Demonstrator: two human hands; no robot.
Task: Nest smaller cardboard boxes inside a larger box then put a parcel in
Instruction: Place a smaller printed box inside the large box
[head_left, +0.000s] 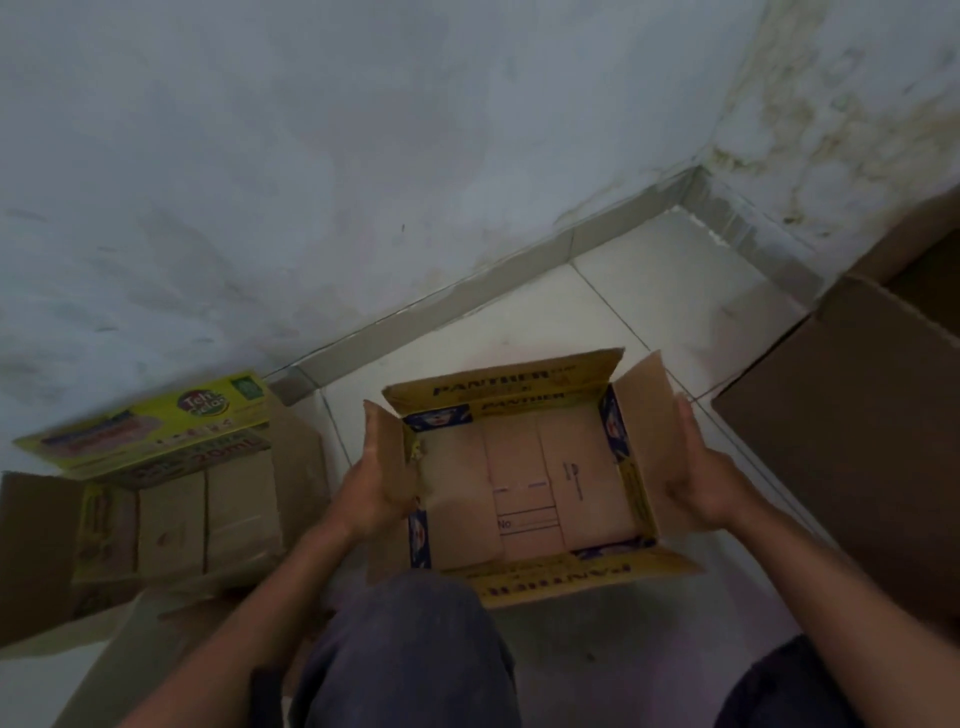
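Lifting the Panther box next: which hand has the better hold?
Left, probably. The left hand pinches the left flap of the Panther box, thumb inside; the right hand only presses flat against the right flap.

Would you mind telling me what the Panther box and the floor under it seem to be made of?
Panther box: cardboard, matte brown inside, printed yellow outside, with creased flaps. Floor: probably glazed ceramic tile, pale, slightly glossy, with thin joint lines.

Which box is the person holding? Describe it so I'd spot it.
Find the corner where wall meets tiled floor. In front, between the left hand and right hand, is an open box. Only it has yellow flaps printed PANTHER, unlike the Teh Gelas box on its left and the plain brown box on its right.
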